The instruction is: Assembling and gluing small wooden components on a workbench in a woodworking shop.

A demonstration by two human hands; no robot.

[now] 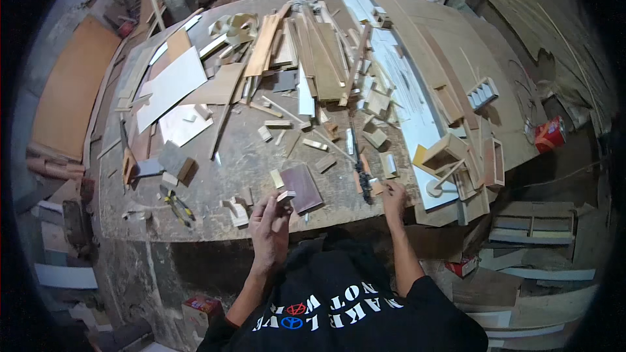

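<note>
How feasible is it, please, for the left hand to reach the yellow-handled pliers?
Likely yes: the pliers lie uncovered, though the left hand holds a wood piece and a notched block sits between.

On a cluttered wooden table, a person's left hand pinches a small wooden block near a dark brown rectangular sheet. The right hand is at the near edge. Yellow-handled pliers lie at left; wood strips are heaped farther back.
</note>
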